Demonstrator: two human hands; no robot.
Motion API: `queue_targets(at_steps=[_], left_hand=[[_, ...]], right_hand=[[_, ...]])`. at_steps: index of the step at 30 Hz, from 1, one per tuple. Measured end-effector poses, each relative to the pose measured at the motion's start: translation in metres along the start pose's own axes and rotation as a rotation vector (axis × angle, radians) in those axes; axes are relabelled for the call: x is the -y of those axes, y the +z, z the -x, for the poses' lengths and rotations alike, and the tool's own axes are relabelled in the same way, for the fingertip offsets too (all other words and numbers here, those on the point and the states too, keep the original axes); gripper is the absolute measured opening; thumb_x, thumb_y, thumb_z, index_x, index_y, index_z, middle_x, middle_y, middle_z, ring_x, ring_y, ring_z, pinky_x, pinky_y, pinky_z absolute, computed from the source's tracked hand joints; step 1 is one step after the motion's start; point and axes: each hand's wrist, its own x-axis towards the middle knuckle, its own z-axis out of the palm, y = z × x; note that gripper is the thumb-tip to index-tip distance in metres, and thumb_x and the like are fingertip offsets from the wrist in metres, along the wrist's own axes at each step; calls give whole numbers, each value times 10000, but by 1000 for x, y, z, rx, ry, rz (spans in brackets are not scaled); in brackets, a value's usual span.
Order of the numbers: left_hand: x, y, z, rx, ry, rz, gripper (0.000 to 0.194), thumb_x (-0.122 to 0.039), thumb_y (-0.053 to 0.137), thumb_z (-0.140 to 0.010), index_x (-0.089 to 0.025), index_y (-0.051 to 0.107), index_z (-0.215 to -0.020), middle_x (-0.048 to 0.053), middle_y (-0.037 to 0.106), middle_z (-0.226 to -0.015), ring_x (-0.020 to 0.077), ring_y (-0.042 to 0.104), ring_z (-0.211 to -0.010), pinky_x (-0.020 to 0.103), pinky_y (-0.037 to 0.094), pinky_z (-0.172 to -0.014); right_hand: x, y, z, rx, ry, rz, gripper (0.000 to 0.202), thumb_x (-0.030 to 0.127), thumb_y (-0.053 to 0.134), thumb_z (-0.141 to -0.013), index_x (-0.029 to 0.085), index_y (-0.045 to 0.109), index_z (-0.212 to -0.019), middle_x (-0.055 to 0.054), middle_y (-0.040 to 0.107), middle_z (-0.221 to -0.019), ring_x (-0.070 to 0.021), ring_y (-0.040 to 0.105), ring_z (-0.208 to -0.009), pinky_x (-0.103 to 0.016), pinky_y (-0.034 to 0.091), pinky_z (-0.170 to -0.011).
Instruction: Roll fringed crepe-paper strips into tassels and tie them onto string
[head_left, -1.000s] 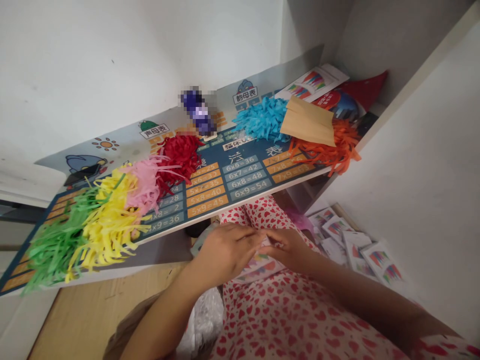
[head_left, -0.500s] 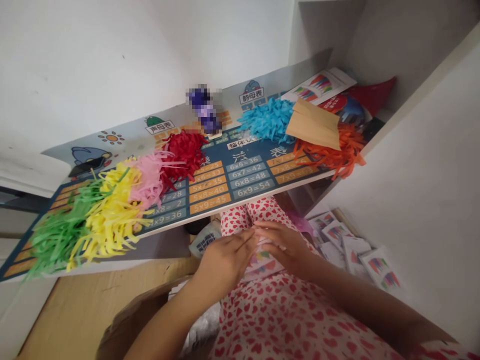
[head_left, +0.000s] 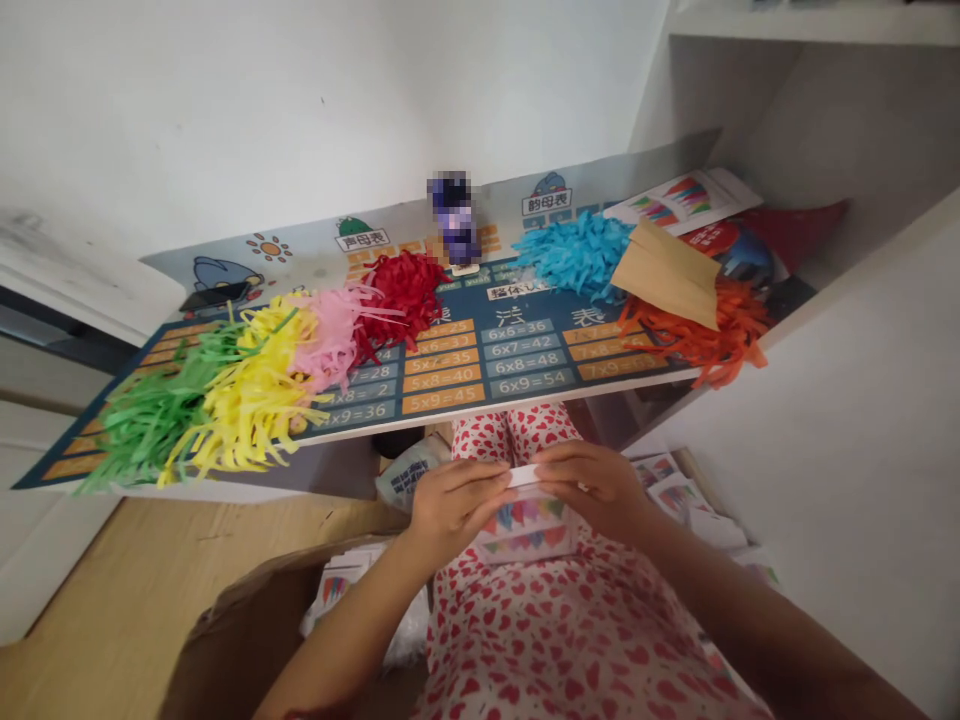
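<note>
Over my lap I hold a clear plastic packet with a colourful printed design and a white folded strip along its top. My left hand pinches the left end of the strip. The right end sits between the fingers and thumb of my right hand. Both hands are closed, and the packet's lower part rests against my heart-patterned clothing.
On the desk lie green, yellow, pink, red, blue and orange fringed paper bundles. A cardboard box with packets stands at lower left. More printed packets lie to the right.
My hands have moved apart a little, and the white strip now shows between them. The view has shifted, so the desk sits further right in it.
</note>
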Motion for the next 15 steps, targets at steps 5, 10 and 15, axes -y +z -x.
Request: queue_targets(at_steps=[5,10,15], left_hand=[[0,3,4,-54,14,15,129,-183,734,-823,-155,703,-945,79,775,-920,149,737,-784,267,602,-707],[-1,1,6,-79,-36,69,81,-199,731,-827,-161,705,-894,73,772,-882,149,738,-771,261,605,-694],[2,-3,11,-87,-72,143,81,-199,720,-835,-171,719,-911,74,772,-884,164,744,-809,271,610,-724]], right_hand=[[-1,-2,2,16,-1,-7,136,168,639,-881,224,692,-992,-73,729,-998,-148,710,-884,-250,591,-770],[-5,-3,7,55,18,8,185,150,648,-874,237,674,-1035,-61,733,-1023,-148,708,-915,-266,587,-810],[-5,-3,10,65,71,-19,191,150,658,-861,241,660,-1029,-62,717,-1049,-156,698,-944,-284,581,-816]])
